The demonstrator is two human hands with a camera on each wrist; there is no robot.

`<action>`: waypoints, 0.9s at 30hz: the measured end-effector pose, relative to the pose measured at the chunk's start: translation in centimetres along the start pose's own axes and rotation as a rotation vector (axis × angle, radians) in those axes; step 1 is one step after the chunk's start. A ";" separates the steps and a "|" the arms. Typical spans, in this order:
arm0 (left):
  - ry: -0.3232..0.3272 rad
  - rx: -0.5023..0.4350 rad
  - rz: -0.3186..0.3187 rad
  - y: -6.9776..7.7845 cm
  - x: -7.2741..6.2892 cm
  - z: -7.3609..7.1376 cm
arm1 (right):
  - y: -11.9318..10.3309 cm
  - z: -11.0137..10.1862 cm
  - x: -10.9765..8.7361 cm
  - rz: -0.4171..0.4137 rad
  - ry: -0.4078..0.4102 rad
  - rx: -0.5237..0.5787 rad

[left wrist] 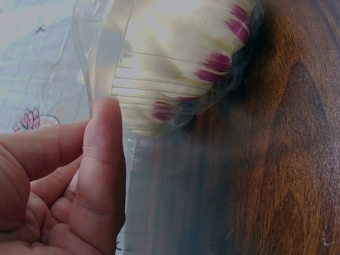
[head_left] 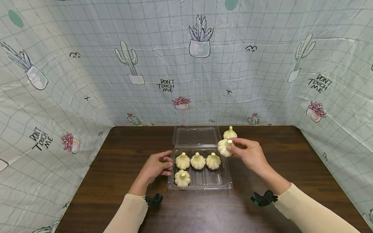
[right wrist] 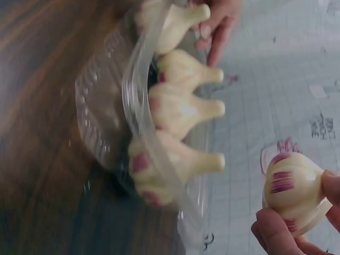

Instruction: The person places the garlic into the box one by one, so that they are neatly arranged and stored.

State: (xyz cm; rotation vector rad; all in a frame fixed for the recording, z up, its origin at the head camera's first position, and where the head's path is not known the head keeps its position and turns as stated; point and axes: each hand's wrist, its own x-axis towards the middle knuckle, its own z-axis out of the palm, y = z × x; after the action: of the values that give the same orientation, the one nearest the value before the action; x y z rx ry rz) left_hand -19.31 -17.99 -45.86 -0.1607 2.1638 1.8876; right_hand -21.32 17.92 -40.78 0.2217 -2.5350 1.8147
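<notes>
My right hand (head_left: 253, 156) pinches a pale garlic bulb (head_left: 225, 148) with fingers and thumb, above the back right corner of a clear plastic container (head_left: 208, 186). Purple streaks show on the held bulb in the right wrist view. At the container's left edge, my left hand (head_left: 157, 165) holds the rim between thumb and fingers. Inside, a garlic bulb (head_left: 182, 161), a second bulb (head_left: 197, 161) and a third bulb (head_left: 213, 161) form the back row. Another garlic bulb (head_left: 182, 178) sits at the front left, with bare ribbed floor to its right.
The container's hinged lid (head_left: 196, 136) lies opened toward the back. One more garlic bulb (head_left: 230, 133) stands on the dark wooden table (head_left: 122, 142), right of the lid. A patterned curtain (head_left: 157, 64) encloses the table's back and sides.
</notes>
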 end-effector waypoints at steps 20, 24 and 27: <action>0.006 0.003 -0.004 0.1 -0.2 0.1 | 0.8 6.2 -2.1 0.001 -0.225 0.026; -0.009 -0.003 0.001 0.1 -0.3 0.0 | 1.1 7.2 -2.4 -0.040 -0.237 -0.100; -0.017 -0.007 0.003 0.2 -0.3 0.0 | 1.3 7.9 -2.6 -0.072 -0.231 -0.224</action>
State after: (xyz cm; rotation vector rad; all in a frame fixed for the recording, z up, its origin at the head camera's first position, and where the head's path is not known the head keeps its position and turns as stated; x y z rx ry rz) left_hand -19.09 -18.04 -45.59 -0.1430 2.1473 1.8918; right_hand -18.40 11.15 -44.84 0.5373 -2.8139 1.5444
